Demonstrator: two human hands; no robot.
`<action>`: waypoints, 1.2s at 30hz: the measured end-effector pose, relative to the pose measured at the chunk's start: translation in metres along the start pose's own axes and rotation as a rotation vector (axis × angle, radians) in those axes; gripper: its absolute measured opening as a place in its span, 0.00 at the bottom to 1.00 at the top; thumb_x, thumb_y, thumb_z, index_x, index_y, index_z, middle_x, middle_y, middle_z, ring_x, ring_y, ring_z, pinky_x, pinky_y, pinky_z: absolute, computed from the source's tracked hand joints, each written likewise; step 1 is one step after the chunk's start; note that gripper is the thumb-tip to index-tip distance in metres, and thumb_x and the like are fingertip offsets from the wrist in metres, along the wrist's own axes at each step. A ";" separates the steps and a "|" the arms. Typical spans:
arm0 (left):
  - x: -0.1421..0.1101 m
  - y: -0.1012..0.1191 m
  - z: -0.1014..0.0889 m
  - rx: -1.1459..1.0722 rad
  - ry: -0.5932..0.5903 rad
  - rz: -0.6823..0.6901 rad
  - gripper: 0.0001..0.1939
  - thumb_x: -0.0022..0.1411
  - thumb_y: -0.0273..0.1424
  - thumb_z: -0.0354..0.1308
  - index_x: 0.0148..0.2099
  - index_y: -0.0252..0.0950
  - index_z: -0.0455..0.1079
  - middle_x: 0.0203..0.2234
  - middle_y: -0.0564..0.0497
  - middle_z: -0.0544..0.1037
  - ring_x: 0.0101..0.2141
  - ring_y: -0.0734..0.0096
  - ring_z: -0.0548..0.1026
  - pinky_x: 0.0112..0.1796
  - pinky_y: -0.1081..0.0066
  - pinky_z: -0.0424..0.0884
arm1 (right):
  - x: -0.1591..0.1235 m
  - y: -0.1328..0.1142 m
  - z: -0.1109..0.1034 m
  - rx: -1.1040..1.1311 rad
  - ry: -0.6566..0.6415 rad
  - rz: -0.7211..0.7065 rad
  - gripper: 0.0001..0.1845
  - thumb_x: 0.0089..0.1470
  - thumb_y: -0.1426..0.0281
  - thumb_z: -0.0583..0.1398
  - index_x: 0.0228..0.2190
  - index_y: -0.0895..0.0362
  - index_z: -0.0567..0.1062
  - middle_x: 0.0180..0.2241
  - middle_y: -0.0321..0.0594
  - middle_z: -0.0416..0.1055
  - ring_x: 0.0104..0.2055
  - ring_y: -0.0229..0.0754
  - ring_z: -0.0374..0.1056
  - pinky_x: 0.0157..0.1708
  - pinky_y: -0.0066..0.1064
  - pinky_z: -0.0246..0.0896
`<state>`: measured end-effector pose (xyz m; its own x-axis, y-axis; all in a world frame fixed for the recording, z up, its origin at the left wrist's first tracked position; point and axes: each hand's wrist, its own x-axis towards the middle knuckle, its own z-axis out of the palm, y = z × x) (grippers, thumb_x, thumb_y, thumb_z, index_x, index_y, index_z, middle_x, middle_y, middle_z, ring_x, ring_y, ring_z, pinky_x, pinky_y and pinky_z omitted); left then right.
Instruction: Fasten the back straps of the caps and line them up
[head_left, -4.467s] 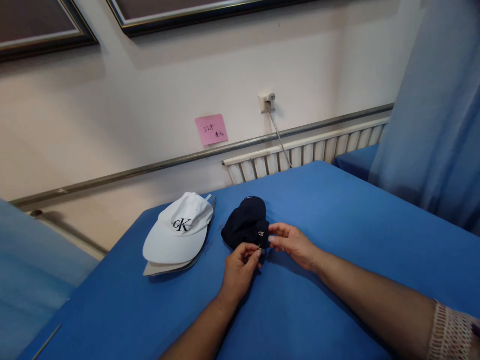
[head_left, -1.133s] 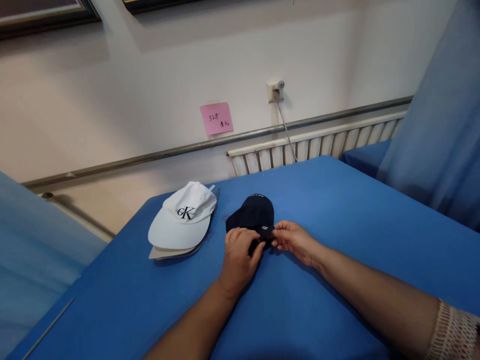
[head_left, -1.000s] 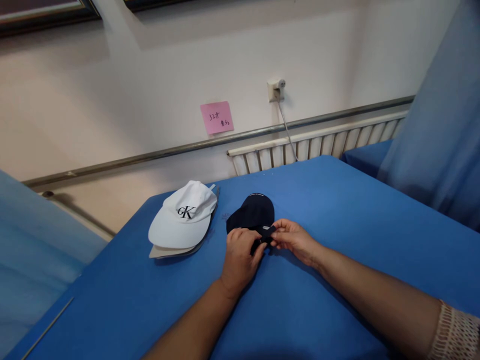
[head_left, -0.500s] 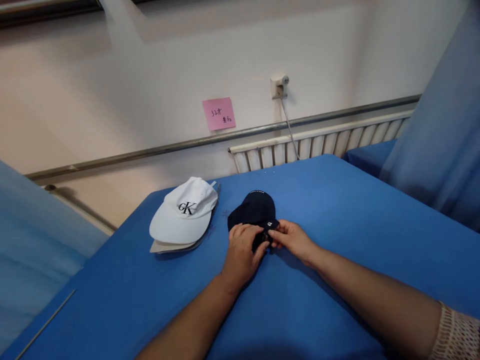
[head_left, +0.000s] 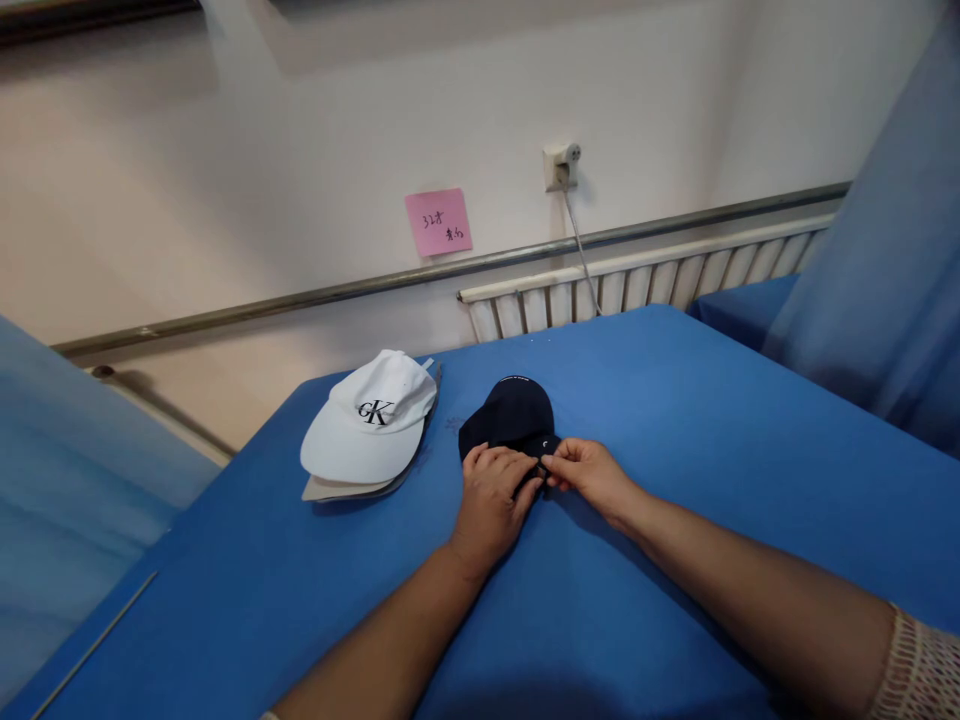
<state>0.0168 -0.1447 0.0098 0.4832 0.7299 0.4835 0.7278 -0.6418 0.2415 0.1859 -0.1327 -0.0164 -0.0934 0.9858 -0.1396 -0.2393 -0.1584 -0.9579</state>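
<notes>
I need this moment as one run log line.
left hand: on dark cap | right hand: pinching dark cap's edge | white cap: atop beige brim

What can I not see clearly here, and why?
Near edge of the dark cap: head view, hidden behind the left hand.
End of the strap: head view, covered by the right hand.
Beige brim: head view, mostly under the white cap.
Dark cap's lettering: head view, too small.
Frame: head view, cut by top edge.

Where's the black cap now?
In the head view, the black cap is near the picture's middle, on the blue surface, to the right of the white cap. The left hand and right hand are both on it.
</notes>
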 end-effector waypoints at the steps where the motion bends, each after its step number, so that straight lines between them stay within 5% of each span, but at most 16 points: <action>1: 0.000 0.000 0.001 0.004 -0.002 0.001 0.08 0.64 0.31 0.56 0.45 0.42 0.72 0.40 0.51 0.79 0.46 0.63 0.72 0.56 0.53 0.54 | -0.001 0.000 0.000 0.005 0.012 0.009 0.19 0.39 0.58 0.69 0.20 0.57 0.69 0.18 0.37 0.72 0.21 0.35 0.65 0.25 0.28 0.57; 9: 0.003 -0.003 0.007 0.019 0.010 -0.013 0.08 0.63 0.32 0.58 0.45 0.42 0.73 0.40 0.50 0.80 0.45 0.62 0.72 0.54 0.51 0.56 | -0.009 -0.001 0.000 0.171 0.099 0.153 0.17 0.40 0.61 0.70 0.21 0.58 0.72 0.22 0.39 0.73 0.27 0.38 0.71 0.26 0.27 0.61; 18: 0.004 -0.011 0.012 -0.035 0.014 -0.069 0.09 0.64 0.30 0.55 0.44 0.43 0.75 0.38 0.51 0.81 0.44 0.63 0.73 0.53 0.52 0.57 | -0.016 0.003 0.008 0.325 0.153 0.145 0.18 0.35 0.73 0.71 0.28 0.58 0.70 0.24 0.37 0.74 0.28 0.37 0.71 0.31 0.28 0.64; 26: 0.006 -0.010 0.013 -0.142 0.045 -0.202 0.06 0.61 0.31 0.58 0.40 0.41 0.74 0.35 0.52 0.80 0.40 0.65 0.74 0.54 0.52 0.58 | -0.008 0.002 0.003 0.244 0.078 0.177 0.14 0.41 0.71 0.70 0.24 0.58 0.69 0.22 0.36 0.72 0.25 0.35 0.69 0.28 0.27 0.65; 36: 0.008 -0.011 0.019 -0.170 0.033 -0.167 0.02 0.59 0.31 0.60 0.36 0.41 0.73 0.32 0.53 0.79 0.40 0.64 0.74 0.55 0.51 0.57 | 0.000 0.007 0.000 0.124 0.137 0.152 0.13 0.42 0.68 0.70 0.21 0.58 0.71 0.19 0.37 0.71 0.23 0.36 0.69 0.22 0.26 0.62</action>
<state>0.0220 -0.1271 -0.0054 0.3445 0.8232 0.4513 0.7026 -0.5449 0.4576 0.1840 -0.1338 -0.0234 -0.0074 0.9472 -0.3205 -0.3500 -0.3027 -0.8865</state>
